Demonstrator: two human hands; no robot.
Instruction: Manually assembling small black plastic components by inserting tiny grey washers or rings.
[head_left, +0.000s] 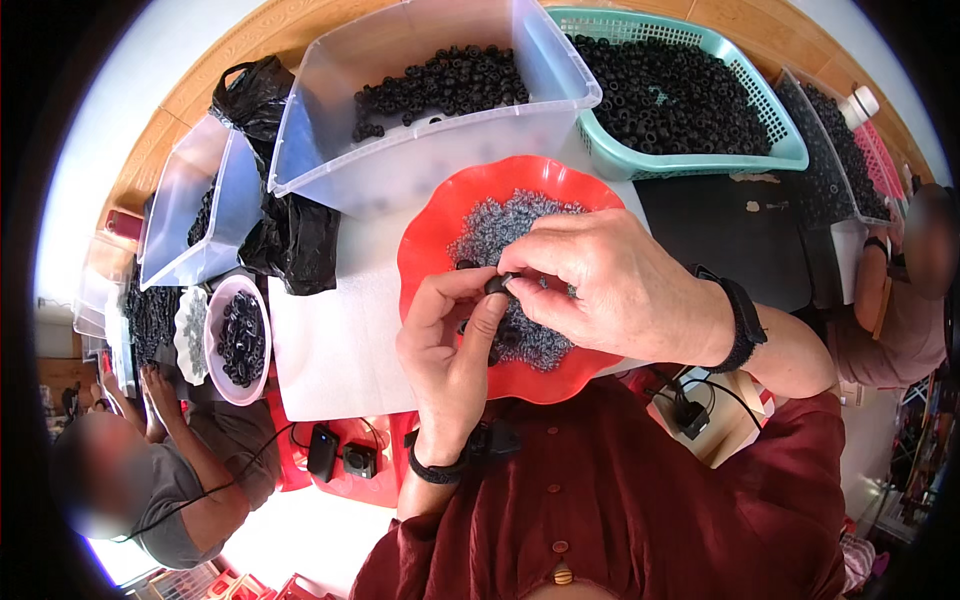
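Both my hands meet over a red wavy-rimmed plate [430,215]. Between the thumb and fingers of my left hand [450,345] is a small round black part [497,285], which looks like a rubber ring or cap. My right hand [620,280] pinches at the same black part from the other side; whether its fingertips hold a further small piece is hidden. Many small grey-blue metallic pieces [490,222], perhaps springs, are heaped in the plate. A few more black parts lie among them beside my left fingers.
Behind the plate stand a clear plastic bin [430,150] and a teal basket [690,160], both with black parts. A black plastic bag [290,245], a pink bowl [262,330] and another clear bin [180,265] are at left. Co-workers sit left and right. Cables [715,385] hang near my lap.
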